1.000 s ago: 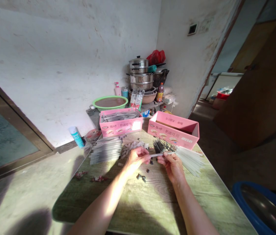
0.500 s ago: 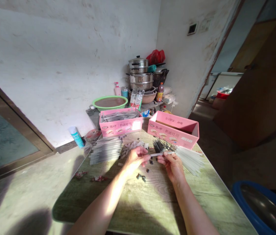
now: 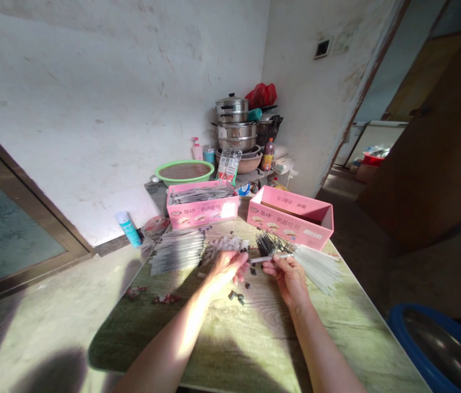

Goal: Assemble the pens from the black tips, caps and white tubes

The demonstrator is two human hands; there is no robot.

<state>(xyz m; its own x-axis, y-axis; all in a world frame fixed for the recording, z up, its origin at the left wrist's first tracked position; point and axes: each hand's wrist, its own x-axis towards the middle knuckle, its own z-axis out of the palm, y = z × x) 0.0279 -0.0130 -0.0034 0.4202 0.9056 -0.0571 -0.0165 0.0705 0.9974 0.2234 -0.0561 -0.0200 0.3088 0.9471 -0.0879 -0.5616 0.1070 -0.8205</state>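
My right hand (image 3: 289, 275) pinches a thin clear tube (image 3: 263, 258), which points left over the table. The fingers of my left hand (image 3: 228, 267) are bent together just left of the tube's end, a small gap apart. A small black piece (image 3: 243, 250) shows at those fingertips. Under and around my hands lie a bundle of thin black rods (image 3: 266, 244), a pile of short whitish pieces (image 3: 222, 245) and several loose black bits (image 3: 236, 297). A fan of long clear tubes (image 3: 316, 268) lies beside my right hand. Filled tubes (image 3: 178, 251) are stacked at the left.
At the table's back, a pink box (image 3: 202, 213) holds many tubes, and a second pink box (image 3: 290, 221) stands right of it. Behind are a green-rimmed basin (image 3: 184, 171) and stacked steel pots (image 3: 236, 131). A blue tub (image 3: 438, 344) stands right of the wooden table (image 3: 238, 349).
My left hand has come away from the tube's end, moving slightly left, and a black piece now shows at its fingertips. My right hand keeps the tube almost in place.
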